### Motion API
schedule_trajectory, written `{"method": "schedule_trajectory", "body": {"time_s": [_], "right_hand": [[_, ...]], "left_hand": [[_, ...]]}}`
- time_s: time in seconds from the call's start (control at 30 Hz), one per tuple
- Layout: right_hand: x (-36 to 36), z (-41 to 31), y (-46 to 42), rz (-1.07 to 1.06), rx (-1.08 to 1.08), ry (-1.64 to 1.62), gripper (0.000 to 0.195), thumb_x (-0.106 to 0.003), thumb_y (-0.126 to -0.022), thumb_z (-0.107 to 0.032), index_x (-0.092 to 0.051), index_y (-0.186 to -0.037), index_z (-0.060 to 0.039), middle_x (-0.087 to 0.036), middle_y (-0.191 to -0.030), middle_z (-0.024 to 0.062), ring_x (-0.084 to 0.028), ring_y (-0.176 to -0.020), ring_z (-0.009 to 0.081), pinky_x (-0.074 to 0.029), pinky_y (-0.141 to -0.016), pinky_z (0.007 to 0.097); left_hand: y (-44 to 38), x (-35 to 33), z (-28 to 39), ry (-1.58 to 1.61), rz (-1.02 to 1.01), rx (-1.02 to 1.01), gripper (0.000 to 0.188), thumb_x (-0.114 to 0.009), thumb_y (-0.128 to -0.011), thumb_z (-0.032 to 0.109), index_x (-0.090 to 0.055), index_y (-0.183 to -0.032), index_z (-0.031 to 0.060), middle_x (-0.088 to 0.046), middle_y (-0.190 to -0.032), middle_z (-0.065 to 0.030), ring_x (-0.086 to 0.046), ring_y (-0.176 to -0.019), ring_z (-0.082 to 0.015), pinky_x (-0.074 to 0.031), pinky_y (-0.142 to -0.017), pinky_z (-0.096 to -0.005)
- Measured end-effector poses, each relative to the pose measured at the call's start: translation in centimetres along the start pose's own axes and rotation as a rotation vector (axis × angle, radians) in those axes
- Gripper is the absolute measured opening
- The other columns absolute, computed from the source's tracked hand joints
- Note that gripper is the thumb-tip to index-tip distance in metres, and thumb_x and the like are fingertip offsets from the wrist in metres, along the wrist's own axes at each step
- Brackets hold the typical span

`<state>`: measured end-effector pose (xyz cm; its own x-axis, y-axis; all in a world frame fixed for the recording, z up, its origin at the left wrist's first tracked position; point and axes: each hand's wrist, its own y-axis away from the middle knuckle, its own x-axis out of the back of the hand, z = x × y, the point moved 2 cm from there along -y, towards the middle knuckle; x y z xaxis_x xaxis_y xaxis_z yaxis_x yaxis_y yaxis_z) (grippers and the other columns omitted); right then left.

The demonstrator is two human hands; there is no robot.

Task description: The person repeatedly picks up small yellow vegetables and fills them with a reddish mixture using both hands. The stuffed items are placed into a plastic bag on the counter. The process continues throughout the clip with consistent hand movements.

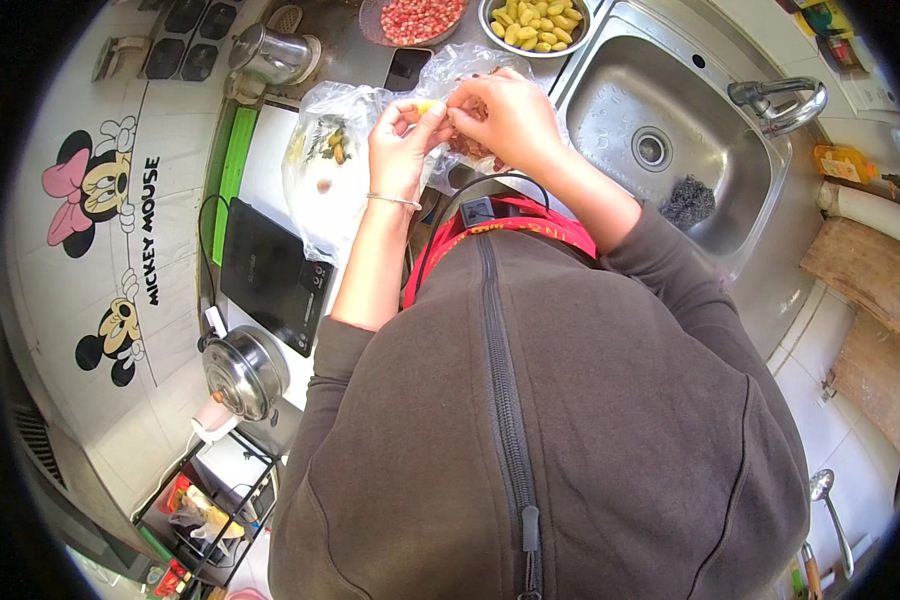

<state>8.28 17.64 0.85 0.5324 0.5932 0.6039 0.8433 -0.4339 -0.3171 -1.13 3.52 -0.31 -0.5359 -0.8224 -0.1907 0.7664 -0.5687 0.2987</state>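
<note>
My left hand (406,131), with a thin bracelet at its wrist, pinches a small yellow piece of food (428,106) between thumb and fingers. Right against those fingertips, my right hand (506,112) has its thumb and forefinger brought together; whether they grip anything is hidden. Reddish-brown scraps (481,146) lie in a clear plastic bag (471,58) beneath my right hand. To the left is another clear plastic bag (326,217) holding a few yellow-brown pieces (337,146) and dark green bits. Beyond my hands stands a metal bowl (586,34) of yellow-green oval nuts or fruits (532,22).
A bowl of red seeds (420,21) and a phone (408,69) lie beyond the bags. On the right is a steel sink (607,142) with a faucet (784,105) and a scouring pad (688,202). Leftward are an induction cooker (270,270) and a lidded pot (246,371).
</note>
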Motion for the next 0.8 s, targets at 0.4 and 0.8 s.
{"method": "schedule_trajectory", "body": {"time_s": [0.4, 0.8], "right_hand": [[0.2, -0.5, 0.0, -0.024, -0.279, -0.313, 0.015, -0.074, -0.079, -0.021, -0.072, -0.09, -0.0112, -0.073, -0.079, 0.0048, -0.071, -0.076, 0.0215, -0.055, -0.072, 0.0336], [-2.8, 2.9, 0.2, -0.063, -0.331, -0.724, 0.021, -0.072, -0.085, -0.021, -0.071, -0.096, -0.0027, -0.074, -0.083, 0.0061, -0.069, -0.076, 0.0107, -0.054, -0.073, 0.0285]], "left_hand": [[0.3, -0.6, 0.5, 0.155, -0.046, -0.017, 0.02, -0.069, -0.093, 0.004, -0.059, -0.109, 0.0011, -0.067, -0.107, -0.011, -0.069, -0.098, -0.0199, -0.06, -0.088, -0.033], [0.0, 0.1, -0.1, 0.413, -0.149, 0.076, 0.019, -0.061, -0.095, 0.001, -0.057, -0.114, 0.0024, -0.067, -0.113, -0.0128, -0.068, -0.103, -0.0216, -0.056, -0.097, -0.0365]]}}
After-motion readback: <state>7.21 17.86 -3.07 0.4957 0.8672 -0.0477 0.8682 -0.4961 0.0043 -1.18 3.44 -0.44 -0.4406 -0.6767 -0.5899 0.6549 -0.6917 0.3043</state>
